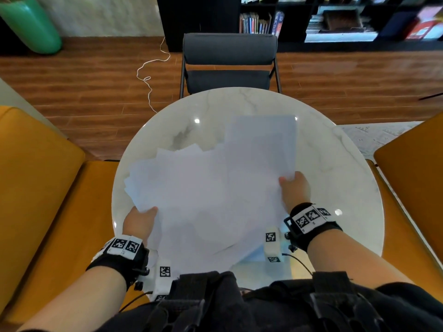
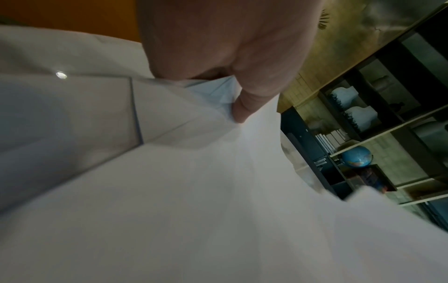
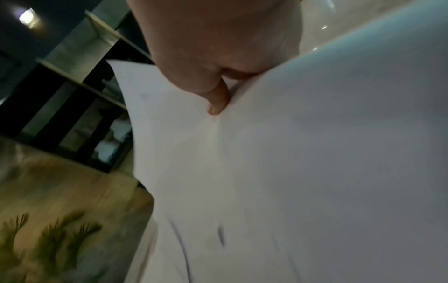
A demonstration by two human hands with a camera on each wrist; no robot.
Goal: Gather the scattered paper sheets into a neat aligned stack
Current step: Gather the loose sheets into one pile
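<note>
The paper sheets (image 1: 215, 188) lie overlapping at frame centre on the table (image 1: 167, 121); a chair (image 1: 229, 65) stands above it, a bookshelf (image 1: 335, 17) at upper right.

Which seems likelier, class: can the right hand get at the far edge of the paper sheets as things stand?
Probably not yet: the right hand grips the paper sheets at their right edge. It would need to let go first; the marble table beyond looks free.

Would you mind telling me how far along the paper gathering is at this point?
Done: the paper sheets are pulled into one overlapping pile on the round table. In hand: the left hand pinches the pile's near-left edge, and the right hand pinches its right edge. Left: corners fan out at the left and one sheet juts toward the chair, so squaring the edges remains.
</note>
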